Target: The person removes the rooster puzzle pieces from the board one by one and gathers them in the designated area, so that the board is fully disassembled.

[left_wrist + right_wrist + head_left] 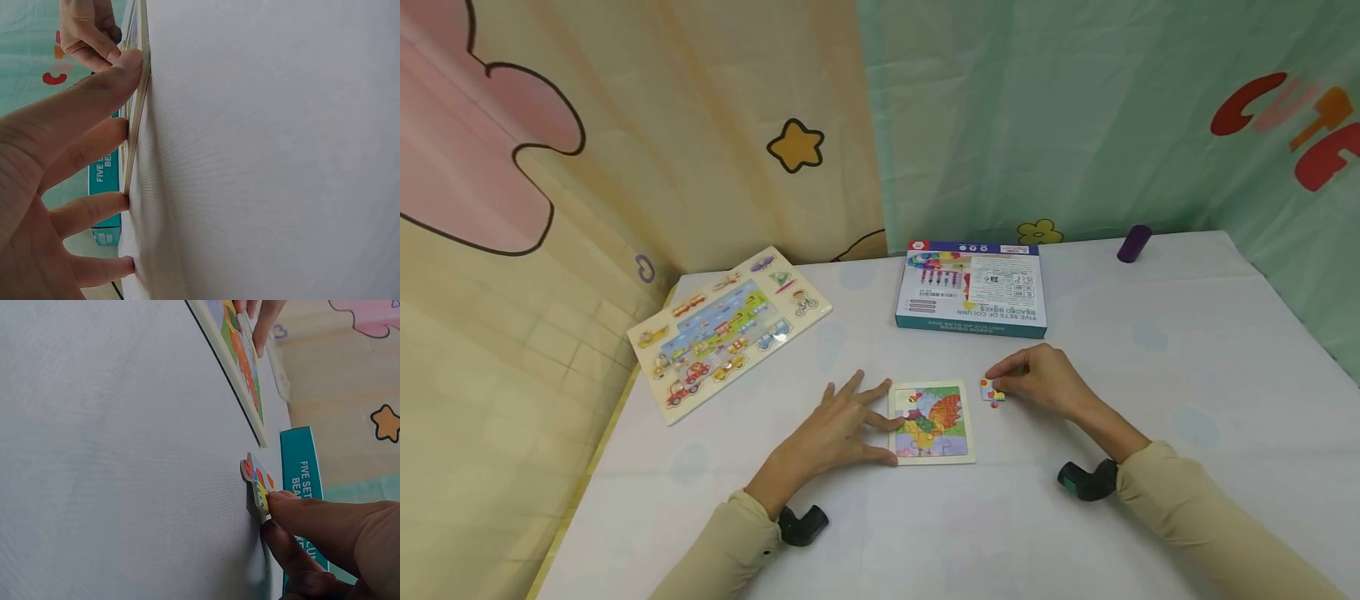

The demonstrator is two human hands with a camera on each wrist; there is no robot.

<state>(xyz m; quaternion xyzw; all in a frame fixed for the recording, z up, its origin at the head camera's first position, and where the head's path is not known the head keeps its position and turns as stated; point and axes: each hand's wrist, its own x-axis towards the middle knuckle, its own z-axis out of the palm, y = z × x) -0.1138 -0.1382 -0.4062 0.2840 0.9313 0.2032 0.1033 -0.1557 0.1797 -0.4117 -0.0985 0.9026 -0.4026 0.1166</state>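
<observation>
A small square puzzle with a colourful bird picture lies on the table; its upper left part shows bare board. My left hand rests with spread fingers along its left edge, and in the left wrist view the thumb of that hand touches the frame's rim. To the right of the puzzle, my right hand pinches a loose puzzle piece between thumb and finger. The right wrist view shows this piece, yellow with red spots, tilted slightly off the cloth beside the fingertips of the right hand.
A larger vehicle puzzle board lies at the back left. Behind the small puzzle is a teal and white box. A purple cylinder lies near the back right edge, by the curtain.
</observation>
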